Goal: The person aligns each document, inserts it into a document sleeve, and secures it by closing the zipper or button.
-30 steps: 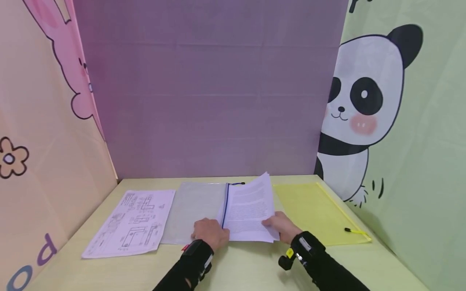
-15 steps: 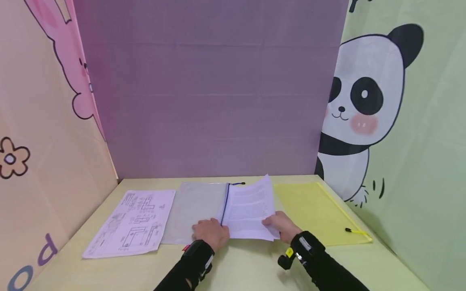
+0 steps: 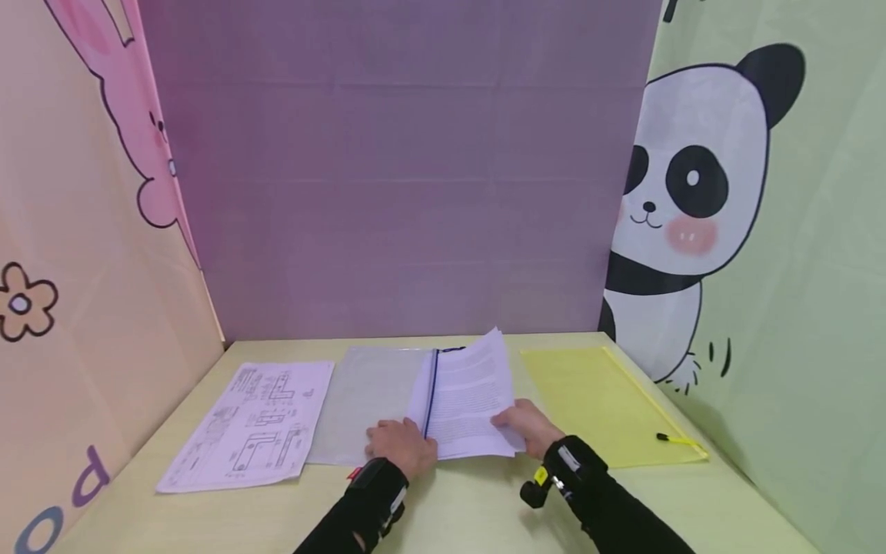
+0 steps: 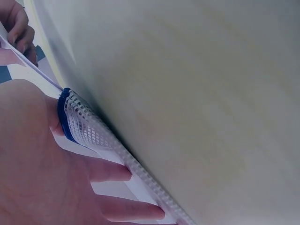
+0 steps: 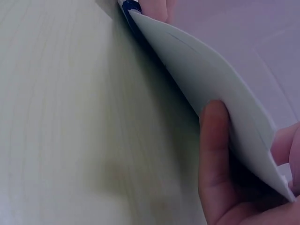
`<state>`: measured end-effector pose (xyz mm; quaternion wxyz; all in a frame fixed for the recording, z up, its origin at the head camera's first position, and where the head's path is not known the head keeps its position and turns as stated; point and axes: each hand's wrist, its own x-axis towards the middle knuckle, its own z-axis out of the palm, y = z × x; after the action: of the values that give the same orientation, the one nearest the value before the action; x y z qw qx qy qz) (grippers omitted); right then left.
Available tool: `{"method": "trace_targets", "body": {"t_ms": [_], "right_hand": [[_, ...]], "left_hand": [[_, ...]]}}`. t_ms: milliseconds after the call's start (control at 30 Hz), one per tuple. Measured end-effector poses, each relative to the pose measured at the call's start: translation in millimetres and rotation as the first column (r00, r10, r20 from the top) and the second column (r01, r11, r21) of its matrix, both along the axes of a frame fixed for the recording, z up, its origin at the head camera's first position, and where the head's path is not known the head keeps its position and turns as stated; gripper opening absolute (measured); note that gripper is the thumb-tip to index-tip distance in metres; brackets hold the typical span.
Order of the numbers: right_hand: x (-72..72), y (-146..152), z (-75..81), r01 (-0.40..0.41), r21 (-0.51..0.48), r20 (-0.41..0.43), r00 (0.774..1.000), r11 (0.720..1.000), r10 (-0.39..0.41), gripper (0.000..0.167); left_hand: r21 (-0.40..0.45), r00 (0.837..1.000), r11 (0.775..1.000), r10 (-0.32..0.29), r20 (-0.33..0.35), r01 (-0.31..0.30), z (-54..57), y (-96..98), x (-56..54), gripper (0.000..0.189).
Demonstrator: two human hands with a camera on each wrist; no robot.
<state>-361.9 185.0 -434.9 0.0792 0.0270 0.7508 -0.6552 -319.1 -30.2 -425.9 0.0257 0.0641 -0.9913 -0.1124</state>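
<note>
A clear mesh zip pouch (image 3: 374, 385) with a blue zip edge lies mid-table in the head view. My left hand (image 3: 401, 446) holds its near corner by the mouth. In the left wrist view, fingers (image 4: 110, 169) lie along the mesh edge and the thumb reaches behind the blue edge. A stack of printed papers (image 3: 471, 400) has its left part inside the pouch. My right hand (image 3: 527, 427) pinches the stack's near right corner, fingers beneath and thumb on top. In the right wrist view the papers (image 5: 201, 70) bow upward from the table.
A drawing sheet (image 3: 256, 423) lies to the left of the pouch. On the right a yellow zip pouch (image 3: 595, 400) lies flat, its black-tipped zip pull (image 3: 667, 438) near the right edge. A purple cloth (image 3: 408, 169) hangs behind the table (image 3: 450, 515).
The right hand has shifted slightly left with the papers, and more of them now shows inside the pouch. The left hand stays nearly in place.
</note>
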Motion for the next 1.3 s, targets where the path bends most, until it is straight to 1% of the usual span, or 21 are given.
{"method": "trace_targets", "body": {"t_ms": [100,200,367,467,600,700,767,833,933,1033,1167,1300], "right_hand": [[-2.9,-0.9,-2.2,-0.036,-0.008,0.005,0.999,0.999,0.036,0.034],[-5.7,0.9,-4.0,-0.047,-0.01,0.025,0.999,0.999,0.047,0.033],[-8.5,11.6,-3.9,-0.046,-0.012,0.085,0.995,0.999,0.046,0.03],[-7.5,20.6,-1.2,-0.041,0.007,0.119,0.992,0.999,0.04,0.028],[-3.4,29.2,2.5,-0.041,0.074,0.142,0.989,0.996,0.031,0.02],[-0.7,31.7,3.2,-0.058,0.1,0.132,0.99,0.993,0.045,0.012],[0.0,32.2,2.5,-0.069,0.09,0.115,0.992,0.994,0.058,0.007],[0.2,31.8,1.4,-0.084,0.076,0.09,0.993,0.994,0.077,0.005],[-1.2,28.4,-2.0,-0.086,0.078,0.054,0.995,0.993,0.082,0.008],[-3.0,22.9,-4.8,-0.06,0.108,0.031,0.998,0.992,0.057,0.011],[-4.5,14.5,-6.4,-0.028,0.143,0.024,0.999,0.989,0.025,0.012],[-5.1,6.1,-5.3,-0.02,0.173,0.027,1.0,0.985,0.016,0.014]], "left_hand": [[0.009,1.0,1.0,0.01,0.002,-0.01,-1.2,0.3,-1.5,0.057],[0.013,1.0,1.0,0.018,0.001,-0.018,-2.4,1.1,-2.7,0.057],[-0.027,0.999,0.999,0.034,0.018,-0.034,-4.9,2.5,-4.2,0.061],[-0.036,0.999,0.999,0.039,0.029,-0.038,-5.1,3.6,-4.6,0.063],[0.011,0.999,0.999,0.046,0.028,-0.046,-2.4,3.7,-5.0,0.058],[0.051,0.998,0.997,0.052,0.026,-0.054,-0.5,3.2,-5.1,0.054],[0.056,0.999,0.997,0.047,0.023,-0.048,0.4,3.3,-4.4,0.054],[0.041,0.999,0.998,0.035,0.016,-0.036,0.5,3.4,-4.2,0.054],[0.019,1.0,1.0,0.017,0.009,-0.017,0.1,3.2,-5.1,0.054],[0.019,1.0,1.0,0.016,0.016,-0.016,0.1,3.2,-6.4,0.053],[0.034,1.0,0.999,0.019,0.018,-0.02,1.3,5.6,-4.9,0.051],[0.039,1.0,0.999,0.023,0.002,-0.023,-1.1,7.8,-5.6,0.049]]}}
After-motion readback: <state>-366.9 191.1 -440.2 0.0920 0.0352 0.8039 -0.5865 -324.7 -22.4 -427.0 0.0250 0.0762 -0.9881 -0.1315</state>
